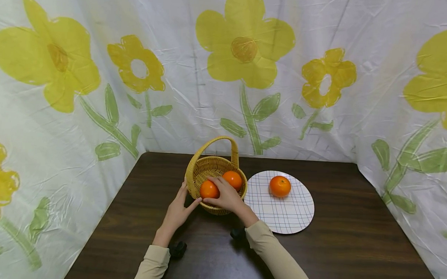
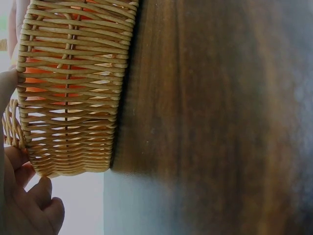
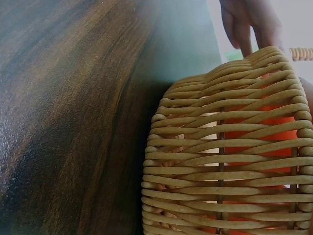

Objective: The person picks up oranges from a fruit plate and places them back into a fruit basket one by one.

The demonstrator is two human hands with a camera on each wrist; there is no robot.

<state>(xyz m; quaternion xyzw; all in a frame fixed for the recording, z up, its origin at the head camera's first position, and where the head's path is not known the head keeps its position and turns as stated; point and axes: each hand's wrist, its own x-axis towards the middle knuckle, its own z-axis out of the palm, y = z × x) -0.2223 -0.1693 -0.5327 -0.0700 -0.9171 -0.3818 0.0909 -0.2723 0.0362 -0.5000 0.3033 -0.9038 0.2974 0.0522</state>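
Note:
A yellow wicker basket [image 1: 216, 210] with a tall arched handle stands upright at the table's back middle. My left hand [image 1: 176, 211] grips its left rim; fingers curl at the rim in the left wrist view beside the woven wall [image 2: 73, 122]. Inside the basket, my right hand [image 1: 227, 196] holds an orange [image 1: 208, 190] near the front left, thumb and fingers around it. A second orange [image 1: 233, 180] lies behind that hand, partly covered by it. Through the weave [image 3: 220, 161] in the right wrist view, orange colour shows.
Right of the basket lies a white round plate [image 1: 280, 217] with a blue grid, bearing another orange [image 1: 279, 186]. Everything sits on a dark wooden table [image 1: 353, 242]. A flowered white curtain [image 1: 180, 93] hangs behind and along the sides.

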